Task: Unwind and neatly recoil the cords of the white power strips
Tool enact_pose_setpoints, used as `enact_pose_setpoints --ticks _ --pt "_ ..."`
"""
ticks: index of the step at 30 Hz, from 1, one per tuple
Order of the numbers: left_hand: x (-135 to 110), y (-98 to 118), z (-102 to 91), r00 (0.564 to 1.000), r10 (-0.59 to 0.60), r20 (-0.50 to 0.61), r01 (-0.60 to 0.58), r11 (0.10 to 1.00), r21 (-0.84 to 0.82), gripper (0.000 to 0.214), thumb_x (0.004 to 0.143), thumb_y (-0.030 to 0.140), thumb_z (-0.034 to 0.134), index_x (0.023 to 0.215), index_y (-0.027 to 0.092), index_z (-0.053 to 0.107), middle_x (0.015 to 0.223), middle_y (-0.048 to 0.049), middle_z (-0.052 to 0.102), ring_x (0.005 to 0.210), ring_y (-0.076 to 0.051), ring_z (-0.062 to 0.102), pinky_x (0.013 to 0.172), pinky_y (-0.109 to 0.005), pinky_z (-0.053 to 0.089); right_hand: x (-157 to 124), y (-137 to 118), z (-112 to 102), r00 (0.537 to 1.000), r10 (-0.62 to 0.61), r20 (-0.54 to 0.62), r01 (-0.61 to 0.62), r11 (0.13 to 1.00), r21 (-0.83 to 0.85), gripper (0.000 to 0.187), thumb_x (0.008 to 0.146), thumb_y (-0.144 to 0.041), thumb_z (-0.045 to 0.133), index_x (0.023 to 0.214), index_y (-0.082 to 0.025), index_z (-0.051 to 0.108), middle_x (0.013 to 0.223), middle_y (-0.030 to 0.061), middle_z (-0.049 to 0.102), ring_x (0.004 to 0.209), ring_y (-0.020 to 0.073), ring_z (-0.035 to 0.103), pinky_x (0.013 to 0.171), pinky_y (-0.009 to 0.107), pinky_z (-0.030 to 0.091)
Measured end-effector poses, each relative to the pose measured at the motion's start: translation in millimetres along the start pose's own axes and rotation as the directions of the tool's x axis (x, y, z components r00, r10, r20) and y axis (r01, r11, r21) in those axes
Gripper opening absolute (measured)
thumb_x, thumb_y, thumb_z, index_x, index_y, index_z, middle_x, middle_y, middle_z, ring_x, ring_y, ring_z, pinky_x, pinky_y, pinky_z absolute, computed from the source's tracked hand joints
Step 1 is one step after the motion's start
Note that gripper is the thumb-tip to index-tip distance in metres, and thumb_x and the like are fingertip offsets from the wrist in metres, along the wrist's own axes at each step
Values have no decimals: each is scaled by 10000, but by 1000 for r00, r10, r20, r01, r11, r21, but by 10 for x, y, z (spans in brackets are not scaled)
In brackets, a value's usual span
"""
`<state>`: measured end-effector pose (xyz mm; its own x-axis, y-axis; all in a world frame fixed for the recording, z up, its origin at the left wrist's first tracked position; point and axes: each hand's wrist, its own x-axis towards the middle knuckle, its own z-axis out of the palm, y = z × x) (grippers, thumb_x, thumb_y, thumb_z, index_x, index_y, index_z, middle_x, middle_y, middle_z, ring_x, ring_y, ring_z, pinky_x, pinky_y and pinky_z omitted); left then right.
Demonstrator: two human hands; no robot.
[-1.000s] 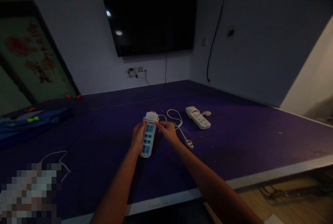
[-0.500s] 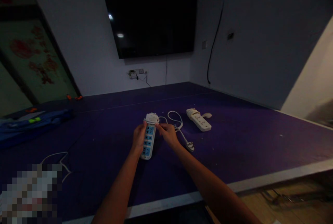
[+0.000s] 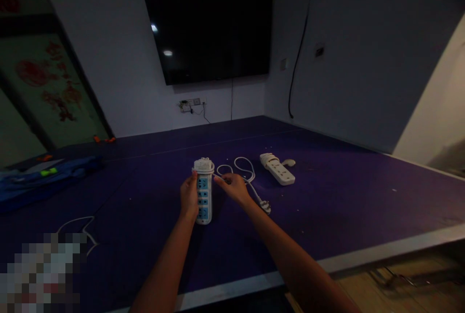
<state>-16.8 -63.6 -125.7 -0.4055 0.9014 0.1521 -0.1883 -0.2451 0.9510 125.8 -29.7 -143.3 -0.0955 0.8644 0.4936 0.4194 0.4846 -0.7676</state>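
Note:
My left hand [image 3: 189, 195] is closed around the left side of a white power strip [image 3: 204, 206] with blue socket faces, which stands tilted above the purple surface. White cord is wound around the strip's far end. Just right of the strip, my right hand [image 3: 234, 187] pinches the white power cord [image 3: 250, 162] where it leaves the windings. The loose length loops on the surface behind that hand and ends in a plug [image 3: 265, 206].
A second white power strip [image 3: 283, 175], its cord wound round one end, lies to the right. Blue clothing [image 3: 72, 170] lies at left, near another white cord [image 3: 85, 228]. The purple surface [image 3: 345, 196] has a pale front edge. A television [image 3: 214, 37] hangs on the wall.
My right hand has drawn slightly away from the strip, with cord now stretched between them. The strip and my left hand have shifted a little left, and the strip is more upright.

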Motion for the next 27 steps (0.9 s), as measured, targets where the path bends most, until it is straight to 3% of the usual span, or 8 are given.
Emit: enact_pose_setpoints --ticks 4,9,13,17,21,27 --pt "57 -10 -61 995 44 -89 -41 998 39 576 578 711 591 699 149 577 549 32 553 454 -101 482 452 -217 371 30 37 -38 998 -27 64 38 983 -179 410 823 -513 487 681 -165 652 551 -12 568 516 104 497 492 207 281" --pt "108 -12 -145 967 207 -146 -165 951 261 566 630 690 569 685 127 591 551 -2 568 486 -125 514 472 -233 398 23 -22 -40 988 -125 91 149 920 -363 228 868 -308 474 830 -187 662 740 26 656 669 134 582 569 214 343" --pt "101 20 -169 953 262 -151 -201 922 330 566 646 694 544 681 131 593 547 -15 578 505 -149 540 483 -249 412 -19 -85 -34 967 -213 137 253 857 -449 241 902 -268 430 1008 -195 634 948 70 664 839 159 610 687 226 408" --pt "74 63 -170 946 300 -122 -230 888 397 568 641 698 546 713 137 596 586 -39 610 534 -175 567 501 -266 417 -48 -119 -40 948 -238 209 314 793 -522 275 926 -260 392 1102 -194 592 1027 88 640 858 164 616 715 240 435" --pt "21 91 -158 899 427 -96 -280 731 622 547 676 690 525 767 157 610 688 -85 656 629 -219 608 568 -289 416 -60 -117 -38 924 -264 276 379 724 -577 265 933 -257 381 1058 -172 598 999 102 629 787 157 615 676 240 442" --pt "-96 87 -88 886 462 30 -205 333 921 516 773 657 439 914 195 621 740 -119 678 672 -264 632 565 -294 363 -89 -74 -12 893 -372 255 449 678 -582 269 939 -230 373 1051 -147 603 963 104 625 761 158 605 667 248 444"
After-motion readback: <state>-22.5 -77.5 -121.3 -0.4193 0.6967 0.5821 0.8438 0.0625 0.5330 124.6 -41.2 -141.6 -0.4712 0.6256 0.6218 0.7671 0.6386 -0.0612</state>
